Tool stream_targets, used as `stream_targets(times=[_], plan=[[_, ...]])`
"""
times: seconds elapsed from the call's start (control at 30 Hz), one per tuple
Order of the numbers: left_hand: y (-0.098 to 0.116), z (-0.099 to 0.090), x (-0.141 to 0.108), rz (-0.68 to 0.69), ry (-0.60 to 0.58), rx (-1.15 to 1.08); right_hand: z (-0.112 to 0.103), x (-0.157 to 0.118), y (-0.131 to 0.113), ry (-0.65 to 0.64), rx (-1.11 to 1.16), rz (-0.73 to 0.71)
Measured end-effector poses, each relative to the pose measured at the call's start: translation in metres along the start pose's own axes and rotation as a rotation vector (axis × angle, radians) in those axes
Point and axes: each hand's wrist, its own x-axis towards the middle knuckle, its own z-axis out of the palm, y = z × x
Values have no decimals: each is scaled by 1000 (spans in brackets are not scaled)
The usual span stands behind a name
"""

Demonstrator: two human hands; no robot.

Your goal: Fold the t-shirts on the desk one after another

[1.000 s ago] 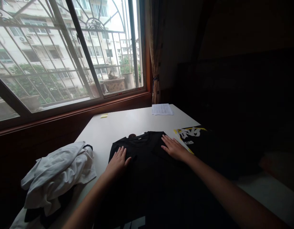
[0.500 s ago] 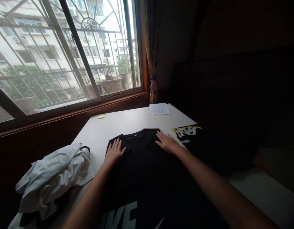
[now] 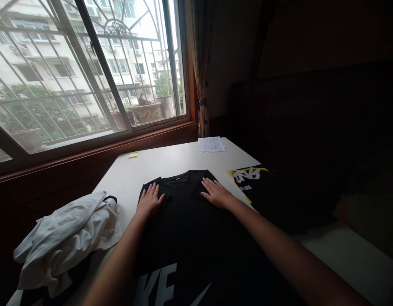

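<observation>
A black T-shirt (image 3: 186, 229) lies spread on the white table (image 3: 158, 162), its collar toward the window and pale lettering on the part nearest me. My left hand (image 3: 150, 200) rests flat on its left shoulder, fingers spread. On the right shoulder lies my right hand (image 3: 215, 193), palm down with fingers apart. Neither hand grips the cloth. The lower end of the shirt runs out of the bottom of the view.
To the left, a crumpled white garment (image 3: 72, 229) is heaped at the table edge. A dark garment with yellow and white print (image 3: 247, 174) lies at the right. Papers (image 3: 211, 144) and a yellow note (image 3: 133, 155) sit near the far edge, below a barred window (image 3: 120, 85).
My right hand has slid slightly inward on the shirt's right shoulder. My left hand stays flat in its place. The whole view has shifted a little.
</observation>
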Motion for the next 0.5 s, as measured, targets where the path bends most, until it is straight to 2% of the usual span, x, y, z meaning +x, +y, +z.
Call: stream_targets(times=[0.13, 0.3, 0.37, 0.5], plan=[[0, -3, -2, 22, 55, -54, -2, 1, -1, -5, 8, 8], [-9, -17, -13, 151, 225, -260, -2, 1, -2, -8, 14, 1], [-14, -19, -23, 218, 217, -294, -2, 1, -2, -3, 17, -1], [-17, -11, -52, 266, 76, -181, 0, 2, -1, 0, 13, -2]])
